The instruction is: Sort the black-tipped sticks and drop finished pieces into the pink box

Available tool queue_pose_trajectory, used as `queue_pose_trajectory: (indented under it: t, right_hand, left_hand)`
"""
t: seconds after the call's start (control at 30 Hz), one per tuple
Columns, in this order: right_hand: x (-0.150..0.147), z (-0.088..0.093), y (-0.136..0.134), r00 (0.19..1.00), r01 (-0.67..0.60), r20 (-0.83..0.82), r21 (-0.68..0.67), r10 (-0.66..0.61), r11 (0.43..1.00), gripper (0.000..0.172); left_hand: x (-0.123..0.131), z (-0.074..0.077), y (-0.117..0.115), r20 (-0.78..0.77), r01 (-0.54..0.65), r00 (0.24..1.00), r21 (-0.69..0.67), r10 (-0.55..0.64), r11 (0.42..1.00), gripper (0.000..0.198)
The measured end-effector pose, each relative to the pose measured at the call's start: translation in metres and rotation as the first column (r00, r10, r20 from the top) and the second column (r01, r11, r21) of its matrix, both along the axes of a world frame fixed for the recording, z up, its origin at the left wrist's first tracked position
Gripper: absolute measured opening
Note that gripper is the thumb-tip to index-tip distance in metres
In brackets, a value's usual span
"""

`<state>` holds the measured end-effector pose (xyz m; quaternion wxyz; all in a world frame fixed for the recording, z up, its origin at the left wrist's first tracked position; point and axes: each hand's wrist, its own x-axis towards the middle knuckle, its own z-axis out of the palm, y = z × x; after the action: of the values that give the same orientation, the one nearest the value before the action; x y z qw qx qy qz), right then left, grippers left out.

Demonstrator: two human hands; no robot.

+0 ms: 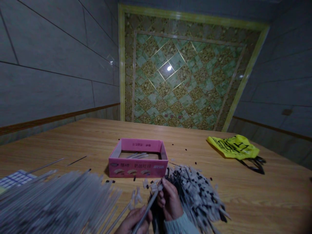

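Low in the head view, my left hand is closed around a thin, greyish translucent tube that slants up to the right. My right hand pinches at the tube's upper end, where a small pale piece shows; its exact kind is unclear. To the left lies a large heap of similar translucent tubes. Right beside my right hand is a pile of thin dark stems with white and black ends. A few small clear pieces lie between the hands and the tube heap.
A pink open box with several tubes inside stands just beyond my hands. At the right lies a yellow bag with black handles. A blue-checked cloth or paper is at the left edge. Small black bits are scattered on the wooden table.
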<state>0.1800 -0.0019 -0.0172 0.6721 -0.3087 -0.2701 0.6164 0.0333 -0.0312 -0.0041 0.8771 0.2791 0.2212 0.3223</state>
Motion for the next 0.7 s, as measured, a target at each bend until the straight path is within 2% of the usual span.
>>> queue_pose_trajectory:
  t: [0.2, 0.43, 0.6, 0.7]
  right_hand:
    - [0.001, -0.001, -0.001, 0.998, -0.023, 0.054, 0.034, 0.021, 0.999, 0.032]
    - [0.005, -0.007, 0.002, 0.997, -0.033, 0.066, 0.074, 0.028, 0.997, 0.030]
    - [0.005, -0.010, 0.003, 0.997, -0.065, 0.045, 0.085, 0.062, 0.994, 0.029]
    - [0.003, -0.010, 0.003, 0.997, -0.082, 0.017, 0.081, 0.081, 0.993, 0.030]
  left_hand:
    - [0.001, 0.002, 0.002, -0.034, 0.005, 0.999, -0.004, -0.005, 1.000, 0.037]
    - [0.004, -0.006, 0.001, -0.042, 0.011, 0.999, 0.068, -0.008, 0.998, 0.038]
    - [0.010, -0.017, 0.007, -0.046, 0.010, 0.999, 0.185, -0.001, 0.983, 0.043]
    - [0.010, -0.019, 0.007, -0.082, 0.000, 0.997, 0.194, 0.016, 0.981, 0.045]
